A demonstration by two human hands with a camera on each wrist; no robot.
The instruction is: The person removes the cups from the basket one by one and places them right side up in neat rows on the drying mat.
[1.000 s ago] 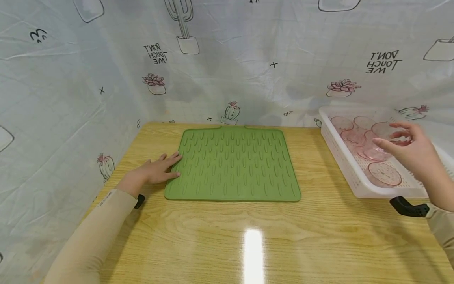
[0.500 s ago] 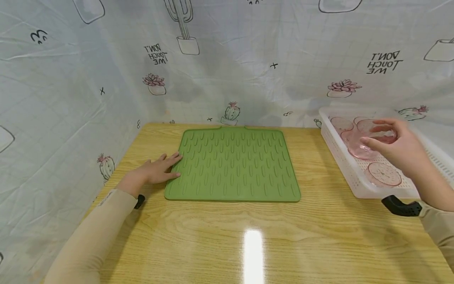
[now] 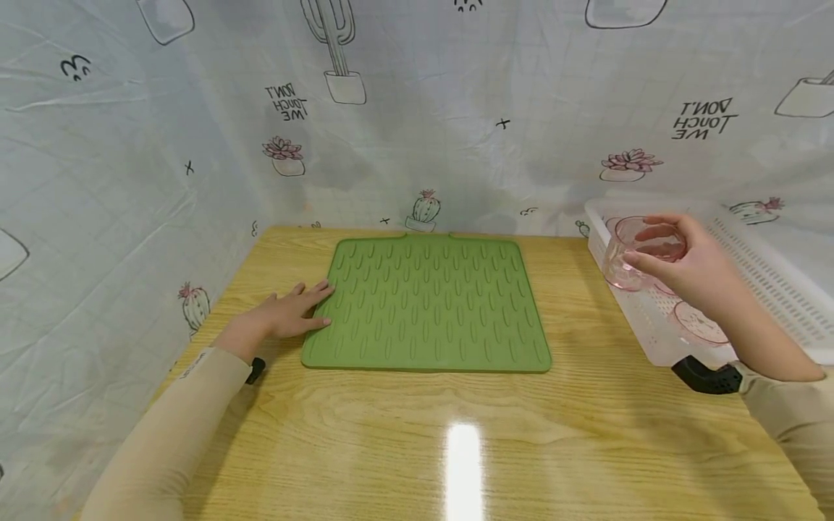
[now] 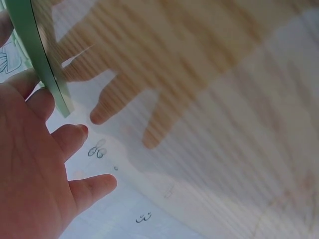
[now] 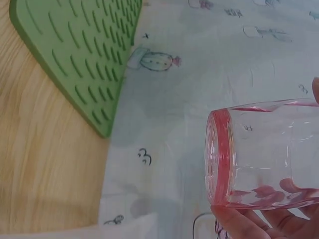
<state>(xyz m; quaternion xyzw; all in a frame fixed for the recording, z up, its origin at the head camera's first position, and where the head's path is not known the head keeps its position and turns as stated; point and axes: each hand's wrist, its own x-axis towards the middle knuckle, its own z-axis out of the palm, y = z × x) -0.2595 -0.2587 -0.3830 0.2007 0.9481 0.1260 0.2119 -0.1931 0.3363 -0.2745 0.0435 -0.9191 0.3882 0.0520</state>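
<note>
My right hand [image 3: 700,271] grips a clear pink drinking glass [image 3: 619,264] by its side, over the left rim of a white perforated basket [image 3: 633,318]. In the right wrist view the glass [image 5: 264,154] shows a thick pink base, with fingers curled along one side. My left hand [image 3: 283,312] lies spread at the left edge of a green ridged drying mat [image 3: 426,304], its fingertips on that edge. The left wrist view has the same hand [image 4: 35,164] with fingers apart beside the mat's edge [image 4: 45,64].
Another pink glass [image 3: 700,323] stands in the front of the basket, and more are partly hidden behind the right hand. The mat lies on a wood-grain table [image 3: 365,434]. A patterned white sheet [image 3: 469,145] hangs behind and along the left side.
My right hand has lifted the glass among the others in the basket and carried it left to the basket's left rim. The left hand and mat have stayed in place.
</note>
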